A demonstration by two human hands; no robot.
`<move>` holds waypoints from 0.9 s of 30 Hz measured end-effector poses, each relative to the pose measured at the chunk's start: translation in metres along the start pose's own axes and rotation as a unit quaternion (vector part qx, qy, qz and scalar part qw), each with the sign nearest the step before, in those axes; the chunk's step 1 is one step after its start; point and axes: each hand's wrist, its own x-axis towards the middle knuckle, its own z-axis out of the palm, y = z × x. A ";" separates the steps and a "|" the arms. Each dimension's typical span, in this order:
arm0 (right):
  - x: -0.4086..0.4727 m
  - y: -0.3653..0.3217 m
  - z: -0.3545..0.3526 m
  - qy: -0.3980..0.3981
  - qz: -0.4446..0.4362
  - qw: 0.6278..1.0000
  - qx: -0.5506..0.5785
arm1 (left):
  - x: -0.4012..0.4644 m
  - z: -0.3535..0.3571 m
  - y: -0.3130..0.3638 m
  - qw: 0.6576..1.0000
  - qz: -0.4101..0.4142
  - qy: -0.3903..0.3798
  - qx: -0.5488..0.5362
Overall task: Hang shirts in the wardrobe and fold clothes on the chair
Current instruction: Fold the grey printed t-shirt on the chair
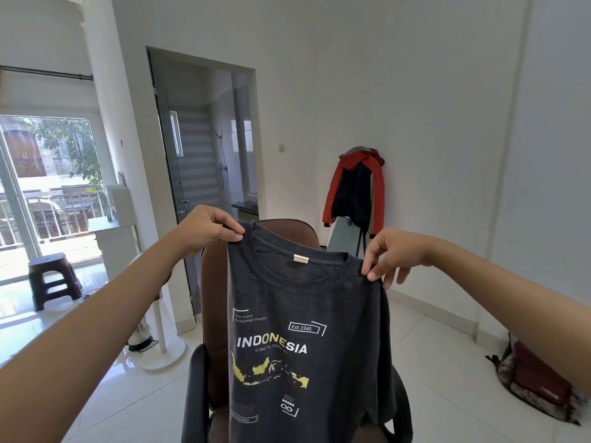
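The left hand (209,230) and right hand (388,255) each pinched a shoulder of the dark shirt (303,340), holding it up spread, print outward, hanging in front of the brown chair (212,292). It looked like the folding step; next, I'd say, lay it flat on the seat.

Single head-worn view, forward and downward, close above outstretched arms
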 end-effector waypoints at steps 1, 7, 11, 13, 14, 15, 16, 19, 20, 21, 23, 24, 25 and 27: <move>0.000 0.000 0.003 -0.002 0.002 1.000 -0.006 | 0.000 0.001 0.002 1.000 0.003 -0.002 0.006; 0.004 0.005 0.021 0.005 0.016 1.000 0.024 | 0.001 0.003 0.007 1.000 0.010 -0.002 0.020; 0.005 0.006 0.027 0.004 0.025 1.000 0.012 | 0.002 0.006 0.006 1.000 0.006 -0.008 0.020; 0.006 0.007 0.030 0.010 0.023 1.000 0.017 | 0.003 0.007 0.005 1.000 0.004 -0.009 0.020; 0.007 0.008 0.032 0.016 0.019 0.999 0.030 | 0.003 0.007 0.005 1.000 0.002 -0.008 0.019; 0.008 0.009 0.034 0.025 0.011 0.998 0.050 | 0.004 0.007 0.004 1.000 0.001 -0.007 0.017; 0.009 0.010 0.036 0.036 0.003 0.997 0.075 | 0.004 0.007 0.004 1.000 -0.001 -0.005 0.012; 0.011 0.016 0.040 0.084 -0.025 0.987 0.135 | 0.006 0.007 0.002 1.000 -0.005 0.001 -0.006; 0.011 0.018 0.041 0.101 -0.032 0.983 0.149 | 0.006 0.007 0.001 1.000 -0.005 0.004 -0.010; 0.011 0.020 0.042 0.117 -0.037 0.979 0.164 | 0.007 0.008 0.001 1.000 -0.003 0.006 -0.014; 0.012 0.022 0.043 0.143 -0.039 0.971 0.186 | 0.008 0.008 0.000 1.000 -0.002 0.007 -0.023; 0.012 0.022 0.043 0.149 -0.037 0.970 0.190 | 0.009 0.008 0.000 1.000 -0.002 0.008 -0.027; 0.012 0.022 0.042 0.151 -0.035 0.970 0.188 | 0.009 0.008 -0.001 1.000 -0.001 0.007 -0.030; 0.011 0.022 0.039 0.145 -0.031 0.972 0.182 | 0.010 0.009 -0.003 0.999 0.002 0.002 -0.036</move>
